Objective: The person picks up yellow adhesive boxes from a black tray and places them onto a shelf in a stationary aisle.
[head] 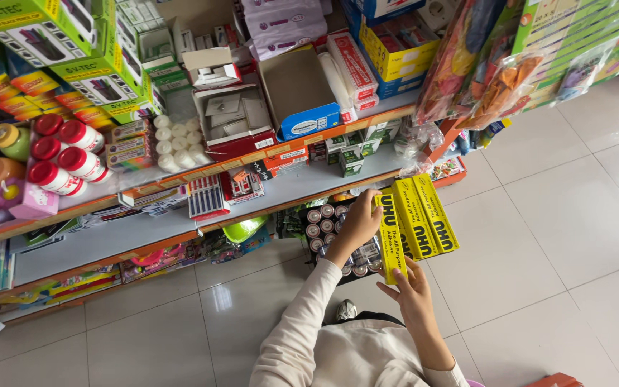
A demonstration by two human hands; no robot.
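Note:
My left hand (360, 223) grips the upper end of a fan of long yellow glue boxes (424, 215) with black lettering, held in front of the lower shelves. My right hand (413, 290) sits just below and pinches the lower end of the leftmost yellow box (390, 247). Both arms wear pale long sleeves. Behind the boxes, a tray of small round silver-capped items (322, 222) on the bottom shelf is partly hidden by my left hand.
Orange-edged grey shelves (302, 183) carry red-capped bottles (66, 154), white rolls (173, 143), green boxes (102, 72), a blue-and-brown box (299, 97) and yellow cartons (395, 50). Bagged colourful goods (481, 72) hang at the right. Pale floor tiles (574, 215) stretch right and below.

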